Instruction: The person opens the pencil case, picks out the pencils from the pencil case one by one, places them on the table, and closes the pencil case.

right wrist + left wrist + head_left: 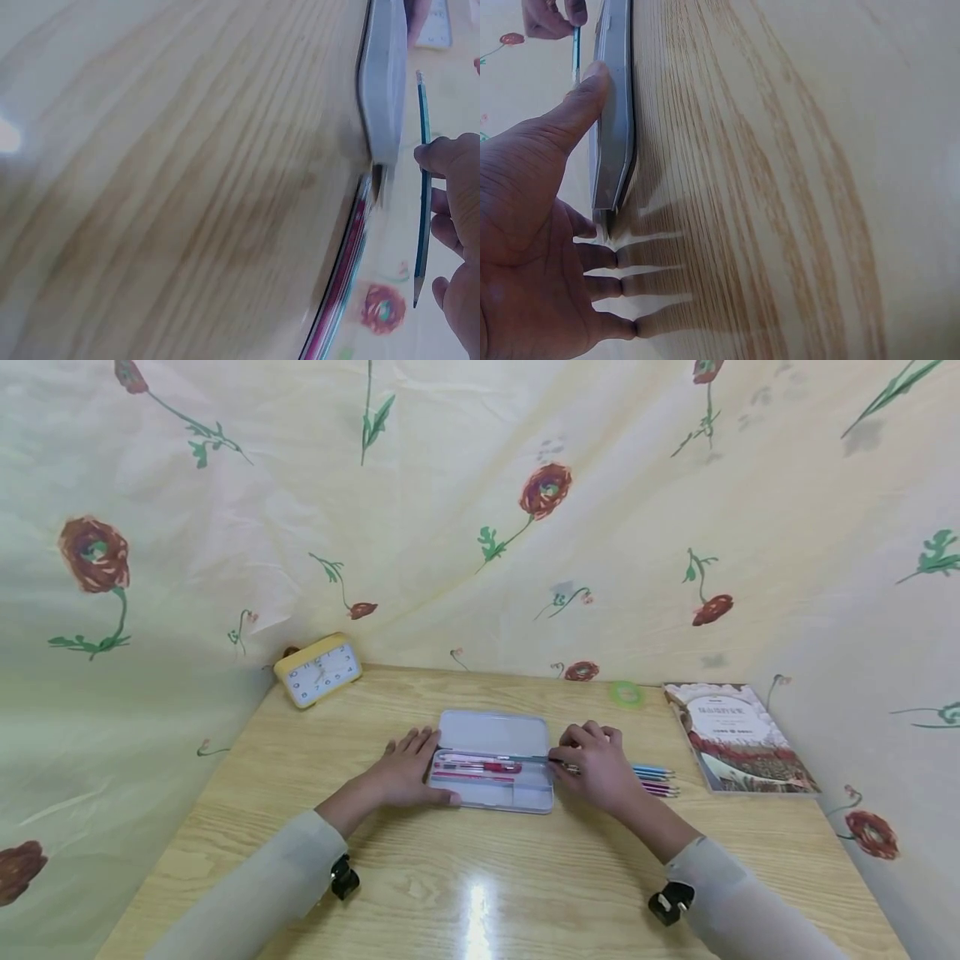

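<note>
A pale metal pencil case (532, 795) lies with its lid (491, 729) raised at the back. Inside it are a red-gripped pen (501, 767) and a slim red pencil (472, 777). My left hand (405, 777) rests at the case's left end, fingers straight, thumb on the front rim. Between thumb and fingers, my right hand (596, 768) pinches a dark teal pencil (424, 217). Its tip points right and its eraser end reaches left over the case. More coloured pencils (654, 772) lie on the table to the right, partly behind my right hand.
At the back left stands a yellow alarm clock (318, 672). A green ring-shaped roll (626, 694) lies at the back edge, with a book (738, 739) to its right. A flowered cloth (450, 527) hangs behind the wooden table (480, 852).
</note>
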Motion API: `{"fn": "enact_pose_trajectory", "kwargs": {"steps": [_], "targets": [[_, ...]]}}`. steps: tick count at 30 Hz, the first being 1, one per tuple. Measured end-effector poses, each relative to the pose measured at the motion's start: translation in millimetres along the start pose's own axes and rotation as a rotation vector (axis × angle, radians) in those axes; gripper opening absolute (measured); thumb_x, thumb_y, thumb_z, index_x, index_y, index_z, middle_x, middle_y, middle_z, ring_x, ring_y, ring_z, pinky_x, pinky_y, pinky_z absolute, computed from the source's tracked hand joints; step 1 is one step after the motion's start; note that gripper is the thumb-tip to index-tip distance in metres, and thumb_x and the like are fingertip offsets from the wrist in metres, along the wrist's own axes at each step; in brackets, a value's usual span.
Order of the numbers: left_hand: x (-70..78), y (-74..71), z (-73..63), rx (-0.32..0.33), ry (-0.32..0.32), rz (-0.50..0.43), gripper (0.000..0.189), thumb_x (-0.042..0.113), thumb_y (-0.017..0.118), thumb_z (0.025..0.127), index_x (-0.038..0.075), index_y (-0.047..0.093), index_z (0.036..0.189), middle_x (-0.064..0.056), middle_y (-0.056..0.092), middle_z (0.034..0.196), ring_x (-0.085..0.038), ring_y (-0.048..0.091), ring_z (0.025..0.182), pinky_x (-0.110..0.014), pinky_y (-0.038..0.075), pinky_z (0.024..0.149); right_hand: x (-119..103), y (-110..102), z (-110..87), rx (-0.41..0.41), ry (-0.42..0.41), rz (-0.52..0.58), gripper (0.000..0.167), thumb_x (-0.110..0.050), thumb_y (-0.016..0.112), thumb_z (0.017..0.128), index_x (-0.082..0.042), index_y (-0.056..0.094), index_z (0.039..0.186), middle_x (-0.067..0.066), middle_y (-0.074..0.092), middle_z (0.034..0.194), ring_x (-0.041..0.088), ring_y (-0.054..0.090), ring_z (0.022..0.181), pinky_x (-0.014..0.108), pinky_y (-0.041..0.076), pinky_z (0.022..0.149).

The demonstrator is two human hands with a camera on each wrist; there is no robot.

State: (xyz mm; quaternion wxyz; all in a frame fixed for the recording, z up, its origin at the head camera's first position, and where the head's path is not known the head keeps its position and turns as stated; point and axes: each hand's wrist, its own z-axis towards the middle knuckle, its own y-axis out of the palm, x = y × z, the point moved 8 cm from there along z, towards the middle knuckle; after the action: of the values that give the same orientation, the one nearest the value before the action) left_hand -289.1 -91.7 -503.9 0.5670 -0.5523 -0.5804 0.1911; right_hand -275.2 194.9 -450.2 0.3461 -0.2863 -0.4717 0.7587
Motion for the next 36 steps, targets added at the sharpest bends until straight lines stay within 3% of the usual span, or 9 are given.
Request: {"fn": "enact_pose_trajectory", "kwargs": {"steps": [13,22,36], "targets": [[-3.6,4.1,-2.4,0.006,-0.008,0.003,0.13,0.075,0.079,0.09,0.006,0.014,0.178,-0.018,0.011,0.187,-0.044,0.007,0.174,-0.067,0.008,0.14,39,-17,-48.8,0.082,0.016,-0.031,0.018,-0.011,0.096,0.084,-0.016,0.089,0.1,0.002,0.068,0.097,0.026,0.058,0.092,0.075,0.05,0.088],[-1.2,1.4,-1.5,0.008,0.003,-0.002,0.129,0.075,0.078,0.09,0.005,0.014,0.178,-0.02,0.012,0.186,-0.045,0.008,0.174,-0.069,0.009,0.139,53,-27,-75.1,0.118,-0.011,-0.064,0.021,-0.012,0.098,0.078,-0.02,0.089,0.095,-0.001,0.066,0.095,0.021,0.053,0.087,0.066,0.048,0.081],[-2.9,4.0,1.3,0.012,-0.012,0.02,0.13,0.077,0.078,0.089,0.007,0.013,0.178,-0.018,0.011,0.187,-0.043,0.007,0.174,-0.067,0.009,0.14,59,-17,-86.9,0.091,-0.001,-0.072,0.018,-0.016,0.098,0.079,-0.019,0.087,0.092,0.001,0.068,0.097,0.023,0.055,0.09,0.067,0.048,0.082]]}}
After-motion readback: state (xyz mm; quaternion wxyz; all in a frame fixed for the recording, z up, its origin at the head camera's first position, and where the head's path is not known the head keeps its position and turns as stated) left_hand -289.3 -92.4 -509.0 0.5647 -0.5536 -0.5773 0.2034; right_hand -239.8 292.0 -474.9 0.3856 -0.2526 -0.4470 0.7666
